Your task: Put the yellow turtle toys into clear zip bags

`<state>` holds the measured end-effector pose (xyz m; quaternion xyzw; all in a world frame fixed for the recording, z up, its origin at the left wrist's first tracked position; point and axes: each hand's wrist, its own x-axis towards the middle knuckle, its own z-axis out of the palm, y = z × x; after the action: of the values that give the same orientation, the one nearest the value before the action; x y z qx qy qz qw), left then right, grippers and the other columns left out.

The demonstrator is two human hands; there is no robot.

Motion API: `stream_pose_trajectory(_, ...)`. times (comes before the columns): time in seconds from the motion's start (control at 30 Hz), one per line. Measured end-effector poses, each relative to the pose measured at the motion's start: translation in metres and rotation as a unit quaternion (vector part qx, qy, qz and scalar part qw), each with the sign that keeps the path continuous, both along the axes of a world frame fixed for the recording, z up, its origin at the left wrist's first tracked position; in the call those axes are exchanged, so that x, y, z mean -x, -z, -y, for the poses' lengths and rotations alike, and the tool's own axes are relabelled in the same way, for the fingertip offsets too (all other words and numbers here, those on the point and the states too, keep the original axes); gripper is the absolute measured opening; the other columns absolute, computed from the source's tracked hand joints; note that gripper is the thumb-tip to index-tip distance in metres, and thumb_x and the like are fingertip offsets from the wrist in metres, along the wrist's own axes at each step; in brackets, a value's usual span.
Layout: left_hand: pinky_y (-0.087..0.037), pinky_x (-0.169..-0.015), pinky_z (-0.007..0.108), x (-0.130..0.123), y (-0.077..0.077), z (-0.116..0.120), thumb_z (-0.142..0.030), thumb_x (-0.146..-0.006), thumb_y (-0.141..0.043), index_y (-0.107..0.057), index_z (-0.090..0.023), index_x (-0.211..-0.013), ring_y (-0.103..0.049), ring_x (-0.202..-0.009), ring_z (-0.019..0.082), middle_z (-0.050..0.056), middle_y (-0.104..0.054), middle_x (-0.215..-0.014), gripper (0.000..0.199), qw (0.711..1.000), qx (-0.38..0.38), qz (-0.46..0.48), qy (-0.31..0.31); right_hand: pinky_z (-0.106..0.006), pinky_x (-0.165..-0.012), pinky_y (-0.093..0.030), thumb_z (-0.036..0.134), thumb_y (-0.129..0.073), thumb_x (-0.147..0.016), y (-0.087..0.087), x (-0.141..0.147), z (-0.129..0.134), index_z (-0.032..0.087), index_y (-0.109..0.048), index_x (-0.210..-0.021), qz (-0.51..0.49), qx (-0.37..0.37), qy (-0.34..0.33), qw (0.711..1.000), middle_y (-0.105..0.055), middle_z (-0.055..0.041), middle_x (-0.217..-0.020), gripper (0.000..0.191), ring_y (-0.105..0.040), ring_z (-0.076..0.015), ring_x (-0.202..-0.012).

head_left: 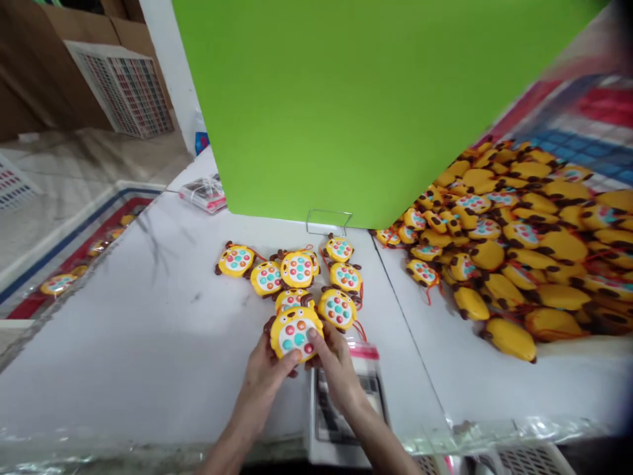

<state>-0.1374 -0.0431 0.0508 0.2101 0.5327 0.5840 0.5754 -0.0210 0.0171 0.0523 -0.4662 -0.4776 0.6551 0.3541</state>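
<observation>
Both hands hold one yellow animal-shaped toy (295, 335) with coloured round buttons, face up above the white table (148, 343). My left hand (267, 373) grips its left side, thumb on the lower front. My right hand (335, 363) grips the right side, its thumb beside the buttons. Just beyond lie several similar toys (237, 260) in a loose group, some overlapping, with red cords. Under my right forearm is a flat packet (346, 396) with a pink strip, partly hidden by the arm.
A green panel (336, 112) stands behind the toys, a wire stand (329, 222) at its foot. To the right spreads a large pile of yellow toys (534, 251). Small packets (204, 192) lie at back left. White baskets (126, 92) and a lower tray (30, 277) are farther left.
</observation>
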Motion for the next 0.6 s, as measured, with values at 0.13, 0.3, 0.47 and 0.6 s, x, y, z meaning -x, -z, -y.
stream_pose_trajectory(0.13, -0.048, -0.056, 0.022, -0.017, 0.001, -0.006, -0.037, -0.068, -0.069, -0.046, -0.017, -0.117, -0.061, -0.079, 0.018, 0.007, -0.064, -0.099, 0.057, 0.997, 0.004, -0.054, -0.046, -0.023, -0.051, -0.046, 0.048, -0.057, -0.080, 0.004, -0.010, 0.007, 0.017, -0.057, -0.099, 0.002, -0.012, -0.019, 1.000, -0.062, -0.0045, -0.086, 0.036, -0.056, -0.0148, -0.065)
stream_pose_trajectory(0.3, -0.049, -0.054, 0.023, -0.028, -0.001, -0.009, -0.034, -0.064, -0.073, -0.047, -0.016, -0.117, -0.063, -0.076, 0.020, 0.007, -0.067, -0.093, 0.062, 0.997, 0.009, -0.070, -0.026, -0.024, -0.052, -0.048, 0.049, -0.053, -0.082, 0.010, -0.030, 0.004, 0.019, -0.057, -0.107, 0.003, -0.020, -0.046, 0.999, -0.064, -0.0046, -0.087, 0.039, -0.060, -0.0178, -0.071)
stream_pose_trajectory(0.47, -0.050, -0.084, 0.033, -0.063, 0.001, -0.012, -0.028, -0.064, -0.073, -0.046, -0.017, -0.118, -0.060, -0.100, 0.026, 0.010, -0.063, -0.111, 0.062, 0.997, -0.042, -0.059, -0.025, -0.034, -0.085, -0.048, 0.044, -0.052, -0.084, 0.016, -0.066, 0.002, 0.018, -0.053, -0.116, 0.006, -0.086, -0.051, 0.995, -0.062, -0.0080, -0.111, 0.041, -0.058, -0.0228, -0.101)
stream_pose_trajectory(0.6, -0.050, -0.084, 0.034, -0.089, 0.002, -0.015, -0.029, -0.064, -0.072, -0.047, -0.017, -0.119, -0.061, -0.098, 0.026, 0.011, -0.064, -0.110, 0.061, 0.997, -0.046, -0.053, -0.024, -0.032, -0.078, -0.051, 0.044, -0.048, -0.086, 0.011, -0.115, 0.002, 0.015, -0.052, -0.117, 0.068, -0.141, -0.036, 0.987, -0.063, -0.0112, -0.107, 0.043, -0.060, -0.0232, -0.096)
